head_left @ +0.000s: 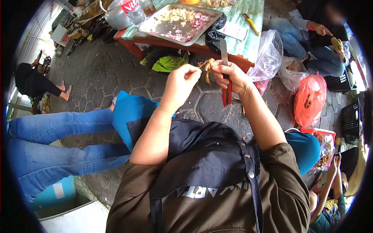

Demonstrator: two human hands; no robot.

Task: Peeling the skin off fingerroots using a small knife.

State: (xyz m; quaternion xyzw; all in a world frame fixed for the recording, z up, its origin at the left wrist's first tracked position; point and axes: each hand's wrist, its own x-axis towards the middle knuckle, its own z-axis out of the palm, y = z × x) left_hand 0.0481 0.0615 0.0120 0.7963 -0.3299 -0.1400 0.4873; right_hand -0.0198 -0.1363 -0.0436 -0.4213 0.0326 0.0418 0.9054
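In front of my body, above the paved floor, my right hand [233,76] is closed round a knife with a red handle [227,94]. Its blade [223,50] points up and away from me. The same hand's fingertips pinch a small knobby brown root [208,65], like ginger, with a loose strip hanging below it. My left hand [182,84] is closed in a pinch at the root's left end; whether it grips the root itself or a bit of peel is too small to tell.
Ahead stands a low table [248,46] bearing a metal tray [155,33] of chopped pieces, a yellow-handled tool [251,24] and a black bag [215,37]. Plastic bags, including a red one [309,99], lie at right. Other people [330,39] sit nearby; jeans-clad legs [70,128] are at left.
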